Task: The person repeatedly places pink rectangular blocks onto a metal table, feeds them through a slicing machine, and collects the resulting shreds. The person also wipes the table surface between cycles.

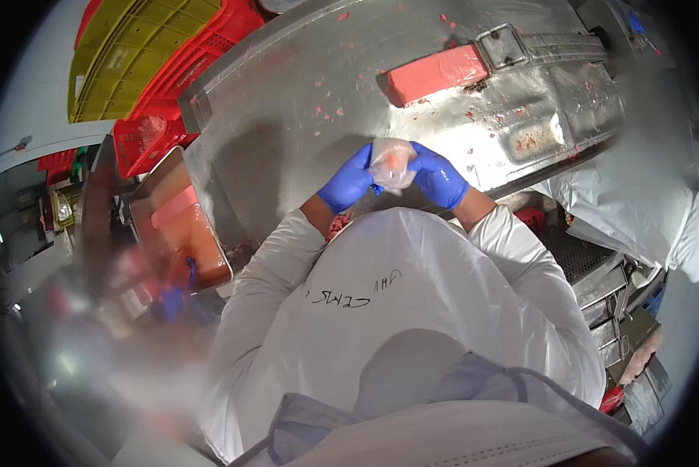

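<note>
Both gloved hands met at the near edge of the steel bench (287, 101), just above the white coat (396, 311). The left hand (349, 183) and right hand (438, 177) each pinched a side of a small clear bag (391, 163) with something pinkish inside, held up off the metal. By the look of it the bag was being opened or worked between the fingers; any further handling would call for a firm pinch on thin, slippery film. Farther back a pink block (435, 74) lay by a steel fitting (536, 47). Red and yellow crates (154, 62) stood beyond the far left corner.
</note>
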The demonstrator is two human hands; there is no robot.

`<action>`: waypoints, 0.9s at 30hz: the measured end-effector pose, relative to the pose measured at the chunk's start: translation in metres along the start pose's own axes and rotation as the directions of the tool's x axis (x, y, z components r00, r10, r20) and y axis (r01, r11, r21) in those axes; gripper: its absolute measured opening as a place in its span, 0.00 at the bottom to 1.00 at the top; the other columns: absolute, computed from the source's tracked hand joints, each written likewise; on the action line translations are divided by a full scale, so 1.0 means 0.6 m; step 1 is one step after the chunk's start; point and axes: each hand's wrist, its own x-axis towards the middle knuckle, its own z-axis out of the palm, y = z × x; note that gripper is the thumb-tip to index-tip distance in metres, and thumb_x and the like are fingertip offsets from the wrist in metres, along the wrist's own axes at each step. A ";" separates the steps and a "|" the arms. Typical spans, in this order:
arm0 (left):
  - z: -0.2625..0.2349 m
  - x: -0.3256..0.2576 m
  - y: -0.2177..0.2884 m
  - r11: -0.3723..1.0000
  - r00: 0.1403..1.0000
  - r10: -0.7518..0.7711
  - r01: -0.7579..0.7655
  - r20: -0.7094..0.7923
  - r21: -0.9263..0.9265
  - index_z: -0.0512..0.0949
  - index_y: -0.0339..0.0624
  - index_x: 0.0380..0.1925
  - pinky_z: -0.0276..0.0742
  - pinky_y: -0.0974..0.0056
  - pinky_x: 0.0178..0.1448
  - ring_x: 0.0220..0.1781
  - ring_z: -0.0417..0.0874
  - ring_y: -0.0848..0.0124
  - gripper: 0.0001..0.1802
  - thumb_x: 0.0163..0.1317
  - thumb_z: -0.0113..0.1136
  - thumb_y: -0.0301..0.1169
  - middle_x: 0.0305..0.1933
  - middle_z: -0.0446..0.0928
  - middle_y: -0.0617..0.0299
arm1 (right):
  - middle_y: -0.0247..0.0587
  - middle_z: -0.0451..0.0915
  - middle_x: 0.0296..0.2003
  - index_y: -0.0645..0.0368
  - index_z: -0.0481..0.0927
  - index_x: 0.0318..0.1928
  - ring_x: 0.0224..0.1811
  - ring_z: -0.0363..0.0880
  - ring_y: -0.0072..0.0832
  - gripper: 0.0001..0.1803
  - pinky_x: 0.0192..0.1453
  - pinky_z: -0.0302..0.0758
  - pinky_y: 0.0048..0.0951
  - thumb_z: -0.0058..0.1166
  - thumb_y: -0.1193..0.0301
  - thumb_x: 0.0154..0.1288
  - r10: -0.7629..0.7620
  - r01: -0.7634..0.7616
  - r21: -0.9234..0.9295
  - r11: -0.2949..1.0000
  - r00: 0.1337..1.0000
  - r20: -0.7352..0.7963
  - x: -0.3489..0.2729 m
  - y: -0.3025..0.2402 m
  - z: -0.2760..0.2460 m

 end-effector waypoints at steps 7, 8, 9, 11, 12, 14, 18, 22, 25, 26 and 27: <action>-0.210 0.243 0.237 0.821 0.829 0.553 -0.559 0.082 0.116 0.76 0.38 0.59 0.85 0.56 0.54 0.50 0.86 0.60 0.17 0.75 0.56 0.32 0.52 0.84 0.56 | 0.37 0.81 0.61 0.53 0.72 0.74 0.65 0.78 0.28 0.32 0.70 0.66 0.33 0.58 0.60 0.72 0.087 -0.107 -0.295 0.949 0.993 -0.077 0.045 -0.083 -0.086; -0.182 0.279 0.319 0.688 0.917 0.392 -0.342 -0.068 -0.640 0.75 0.37 0.59 0.85 0.54 0.56 0.52 0.87 0.59 0.16 0.77 0.52 0.31 0.54 0.84 0.55 | 0.36 0.81 0.60 0.53 0.73 0.73 0.63 0.79 0.26 0.32 0.69 0.67 0.32 0.58 0.63 0.71 0.124 -0.148 -0.297 0.943 0.988 -0.096 0.048 -0.087 -0.104; -0.241 0.333 0.383 0.762 0.903 0.305 -0.422 -0.304 -0.491 0.72 0.37 0.65 0.82 0.52 0.64 0.58 0.84 0.62 0.21 0.78 0.48 0.34 0.59 0.82 0.55 | 0.35 0.83 0.58 0.52 0.75 0.72 0.62 0.79 0.25 0.30 0.67 0.69 0.31 0.58 0.65 0.70 0.137 -0.158 -0.337 0.928 0.987 -0.085 0.053 -0.099 -0.109; -0.220 0.389 0.439 0.811 0.878 0.280 -0.433 -0.389 -0.394 0.82 0.48 0.56 0.82 0.52 0.50 0.41 0.85 0.56 0.17 0.77 0.54 0.42 0.44 0.86 0.59 | 0.34 0.84 0.58 0.53 0.76 0.71 0.62 0.79 0.24 0.29 0.65 0.70 0.29 0.58 0.66 0.70 0.172 -0.202 -0.309 0.930 0.978 -0.122 0.045 -0.096 -0.135; -0.297 0.395 0.477 0.909 0.923 0.180 -0.288 -0.339 -0.302 0.80 0.54 0.59 0.83 0.53 0.48 0.42 0.85 0.58 0.19 0.78 0.51 0.48 0.44 0.86 0.60 | 0.34 0.84 0.57 0.53 0.77 0.71 0.62 0.79 0.24 0.29 0.64 0.70 0.29 0.57 0.66 0.70 0.209 -0.230 -0.320 0.919 0.973 -0.098 0.043 -0.096 -0.139; -0.364 0.440 0.536 0.920 0.943 0.333 -0.321 0.019 -0.225 0.80 0.50 0.56 0.83 0.56 0.47 0.40 0.84 0.60 0.21 0.78 0.51 0.51 0.42 0.85 0.60 | 0.33 0.85 0.56 0.52 0.78 0.70 0.61 0.80 0.23 0.28 0.62 0.71 0.28 0.58 0.66 0.70 0.232 -0.249 -0.316 0.915 0.968 -0.092 0.036 -0.090 -0.158; -0.311 0.541 0.555 0.984 0.832 0.152 -0.177 -0.533 0.005 0.79 0.41 0.56 0.84 0.60 0.48 0.42 0.85 0.63 0.31 0.76 0.54 0.58 0.46 0.84 0.54 | 0.33 0.85 0.55 0.51 0.76 0.71 0.59 0.80 0.23 0.30 0.61 0.71 0.28 0.59 0.63 0.69 0.249 -0.291 -0.213 0.933 0.947 -0.205 0.035 -0.073 -0.215; -0.238 0.562 0.323 0.728 0.979 -0.197 0.182 -0.053 0.660 0.78 0.39 0.63 0.79 0.59 0.63 0.58 0.82 0.64 0.30 0.78 0.54 0.54 0.61 0.82 0.55 | 0.35 0.81 0.65 0.51 0.70 0.77 0.62 0.78 0.26 0.35 0.66 0.69 0.34 0.57 0.53 0.73 0.114 -0.176 -0.167 0.970 0.940 -0.323 0.057 -0.142 -0.212; -0.144 0.577 0.158 0.528 0.989 -0.130 0.011 0.068 0.849 0.78 0.43 0.68 0.77 0.59 0.68 0.64 0.82 0.65 0.28 0.78 0.57 0.49 0.64 0.82 0.59 | 0.34 0.80 0.65 0.50 0.69 0.77 0.63 0.77 0.27 0.35 0.68 0.68 0.36 0.57 0.52 0.75 -0.037 0.030 -0.023 0.999 0.860 -0.508 0.118 -0.117 -0.288; -0.114 0.579 0.132 0.674 0.987 -0.154 0.071 0.046 0.735 0.78 0.42 0.68 0.77 0.59 0.68 0.63 0.82 0.65 0.29 0.77 0.58 0.50 0.63 0.82 0.59 | 0.33 0.80 0.65 0.49 0.70 0.76 0.63 0.77 0.28 0.34 0.69 0.68 0.37 0.58 0.53 0.75 -0.086 0.112 0.011 0.994 0.818 -0.568 0.141 -0.113 -0.303; -0.087 0.576 0.111 0.793 0.984 -0.179 0.130 0.023 0.595 0.78 0.41 0.67 0.77 0.58 0.68 0.63 0.83 0.65 0.30 0.76 0.60 0.51 0.63 0.83 0.58 | 0.32 0.80 0.64 0.48 0.71 0.74 0.63 0.78 0.28 0.32 0.69 0.69 0.37 0.62 0.57 0.73 -0.126 0.191 0.062 0.980 0.823 -0.553 0.155 -0.129 -0.296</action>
